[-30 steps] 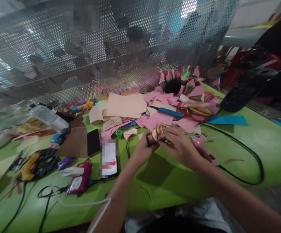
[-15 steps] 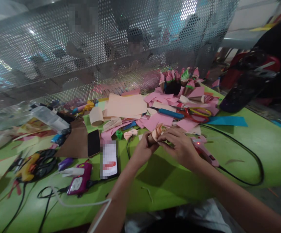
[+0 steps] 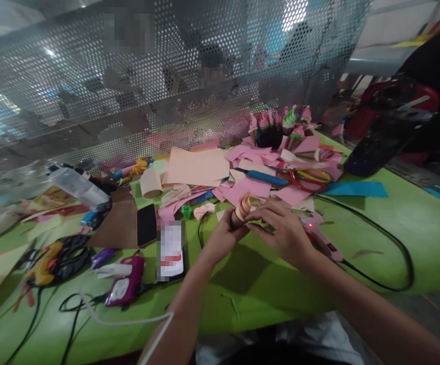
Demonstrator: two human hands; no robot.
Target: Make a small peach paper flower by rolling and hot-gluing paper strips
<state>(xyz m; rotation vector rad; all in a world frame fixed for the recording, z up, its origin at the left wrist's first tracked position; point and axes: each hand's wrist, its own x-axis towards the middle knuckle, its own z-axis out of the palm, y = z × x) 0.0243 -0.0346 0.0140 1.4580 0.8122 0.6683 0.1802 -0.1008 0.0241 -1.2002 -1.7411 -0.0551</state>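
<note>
A paper ice cream cone [image 3: 243, 207] with a peach swirled top stands nearly upright above the green table. My left hand [image 3: 223, 233] is closed around its brown lower part. From the right, the bent fingers of my right hand [image 3: 281, 225] press against the cone just below the swirl; its fingertips are partly hidden. A pink hot glue gun [image 3: 322, 241] with a lit red light lies right of my right hand. Pink paper scraps [image 3: 245, 190] lie beyond both hands.
Several finished paper cones [image 3: 290, 119] stand at the back. Scissors [image 3: 311, 176], a blue-handled cutter [image 3: 267, 177] and peach sheets [image 3: 197, 165] lie in front. Two phones [image 3: 146, 225], a magenta device [image 3: 126, 284] and cables are leftward. A dark bottle [image 3: 383, 132] leans at right.
The cone has turned slightly in my hands, so its swirl now points more upright and shows more plainly. My right fingers have slid a little down from the swirl.
</note>
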